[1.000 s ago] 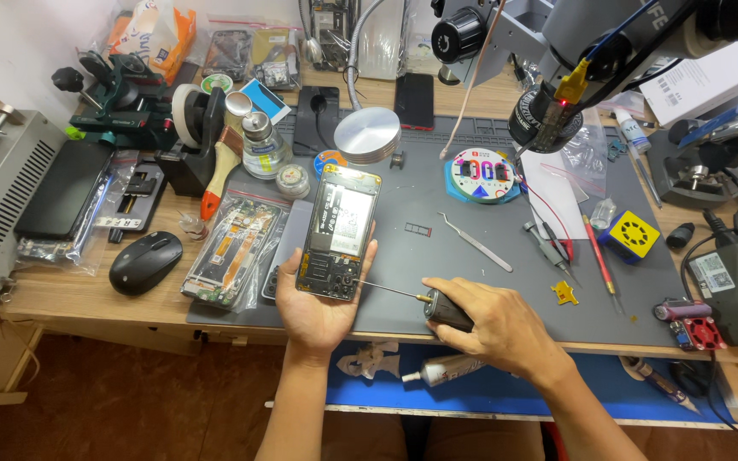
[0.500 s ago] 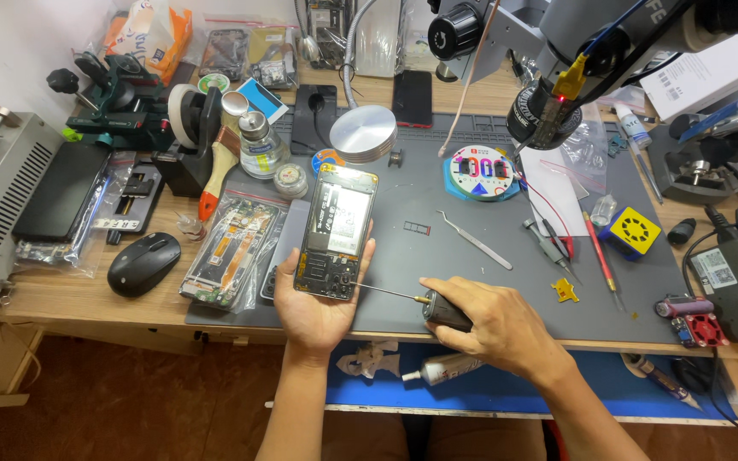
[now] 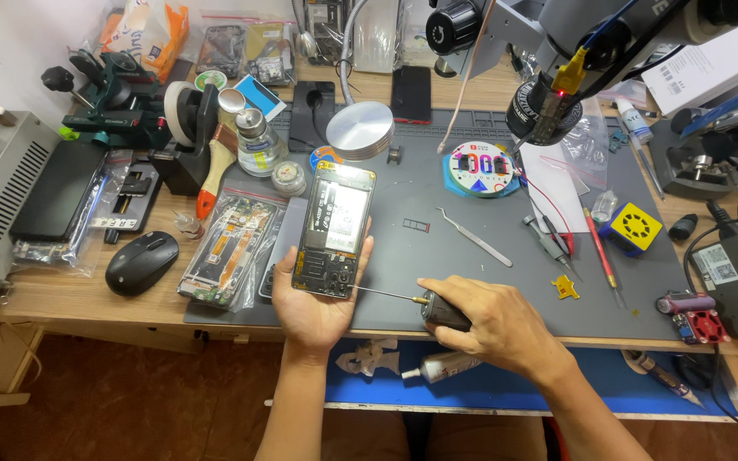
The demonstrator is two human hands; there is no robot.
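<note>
Hands meet over the front edge of a grey work mat (image 3: 471, 273) on a cluttered wooden bench. The left hand (image 3: 313, 299) cradles an opened phone (image 3: 333, 229) from below, palm up, thumb on its right edge and fingers wrapped round the left edge, so the phone lies tilted with its bare innards facing the camera. The right hand (image 3: 493, 324) is closed round the dark handle of a small screwdriver (image 3: 420, 303), fingers clamped together on it; the thin shaft runs leftward and its tip touches the lower right part of the phone, near the circuit board.

Just left of the phone lies a second stripped phone frame (image 3: 231, 252) with orange ribbon cables, and beyond that a black computer mouse (image 3: 141, 263). Behind the phone stands a round silver lamp head (image 3: 360, 130). Metal tweezers (image 3: 476, 239) lie on the mat to the right, apart from both hands, and further back sits a round parts dish (image 3: 482, 168) (blue-rimmed, with coloured markings). A microscope (image 3: 548, 94) hangs over that dish. A small yellow box (image 3: 635, 227) sits near the mat's right edge.
</note>
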